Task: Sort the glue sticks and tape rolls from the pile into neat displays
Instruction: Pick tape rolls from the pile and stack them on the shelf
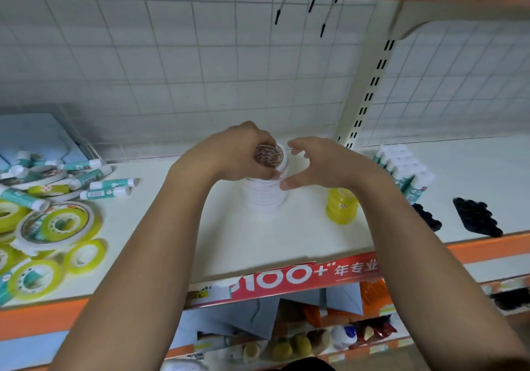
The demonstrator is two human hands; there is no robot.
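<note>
Currently: your left grip (238,152) is curled round a white tape roll with a brown-patterned core (269,155), fingers over its far edge, thumb at the near edge. The roll lies flat at the top of the upright stack of white tape rolls (265,198) directly under that grip. You cannot tell whether it already rests on the stack.

Your right grip (324,164) holds nothing: fingers loosely curved and spread, thumb tip touching the stack's right side.

Just below and right of the right grip: a short stack of translucent yellow tape rolls (342,205), standing apart from the white stack.

Further right of that grip: white-capped glue sticks with teal labels (407,167), upright in close rows, with black plastic trays (476,217) nearer the front edge.

Well left of the left grip: a loose pile of yellow and white tape rolls and lying glue sticks (51,201).

All sit on the cream shop shelf (286,241).
</note>
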